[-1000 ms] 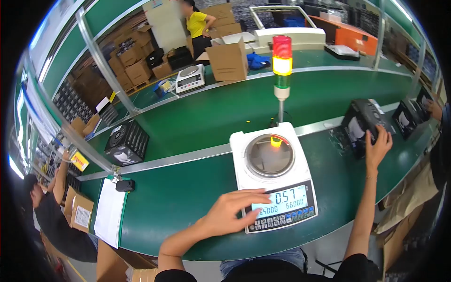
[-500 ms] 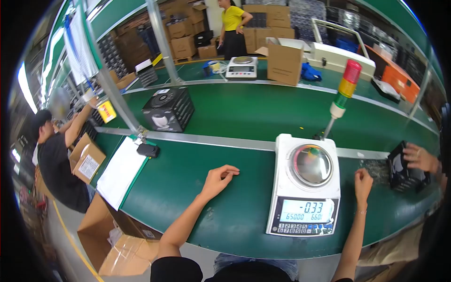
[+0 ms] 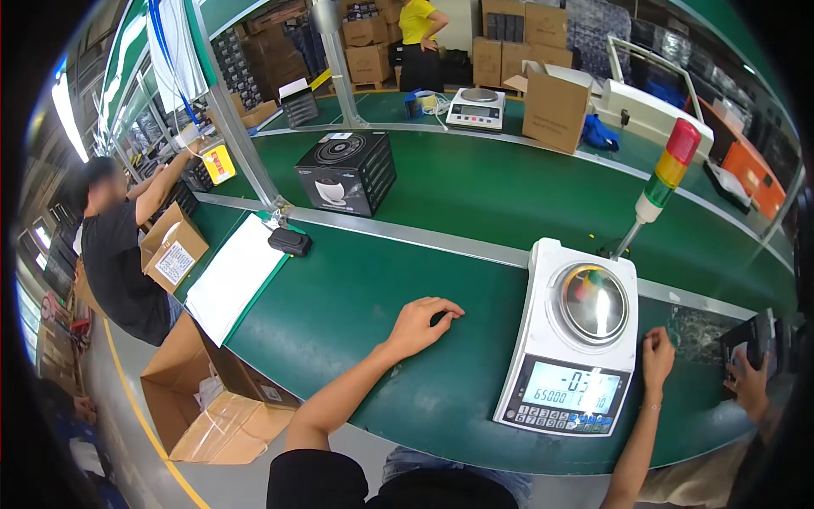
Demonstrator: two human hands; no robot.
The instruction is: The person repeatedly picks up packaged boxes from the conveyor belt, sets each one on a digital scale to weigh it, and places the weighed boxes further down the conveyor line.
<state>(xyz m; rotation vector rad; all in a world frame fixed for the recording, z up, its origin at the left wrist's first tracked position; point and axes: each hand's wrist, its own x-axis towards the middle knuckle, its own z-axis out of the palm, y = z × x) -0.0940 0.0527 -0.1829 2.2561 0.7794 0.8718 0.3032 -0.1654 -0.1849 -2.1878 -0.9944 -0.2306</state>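
Left grip (image 3: 421, 327) loosely open, right grip (image 3: 657, 360) curled

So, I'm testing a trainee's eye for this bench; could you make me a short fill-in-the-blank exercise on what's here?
1. The scale stands ____ the person's left hand and right hand.
2. The scale's round plate holds ____.
3. The lowest coloured band of the light tower is ____.
4. The standing person in the background wears a ____ top.

Missing words: between; nothing; green; yellow.
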